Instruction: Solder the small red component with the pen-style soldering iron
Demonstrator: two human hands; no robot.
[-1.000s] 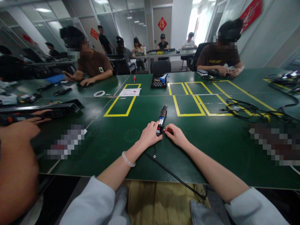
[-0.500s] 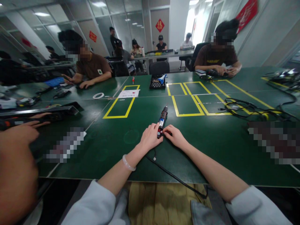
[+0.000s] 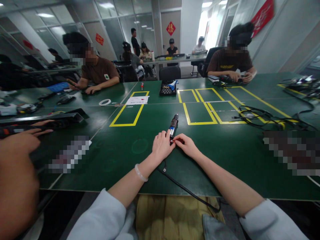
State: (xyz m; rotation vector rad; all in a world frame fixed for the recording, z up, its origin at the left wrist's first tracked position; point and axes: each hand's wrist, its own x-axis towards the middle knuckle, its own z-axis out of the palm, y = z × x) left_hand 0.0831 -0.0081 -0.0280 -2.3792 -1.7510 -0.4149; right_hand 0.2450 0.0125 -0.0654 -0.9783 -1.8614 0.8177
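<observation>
An electric drill (image 3: 174, 124) lies on the green table in front of me, its chuck pointing away and a blue and silver section bared along its body. My left hand (image 3: 161, 146) is closed over the drill's lower part, holding it against the table. From the right, the thumb and fingers of my right hand (image 3: 187, 146) pinch at the drill's near end; what they grip is too small and hidden to name. A black power cord (image 3: 186, 189) runs from under my left wrist towards the table edge. Beside the cord lies a small pale ring (image 3: 164, 170).
Yellow tape frames (image 3: 200, 122) mark the table. Beyond them stand a black bit case (image 3: 168, 90), a paper sheet (image 3: 137, 100) and a tape roll (image 3: 104, 102). Tangled cables (image 3: 255, 113) lie right. A co-worker's arm (image 3: 18, 166) reaches in at left; other people sit across.
My left hand has shifted slightly right, covering more of the drill's near end. My right hand stays pinched there. A standing person in the background has moved right.
</observation>
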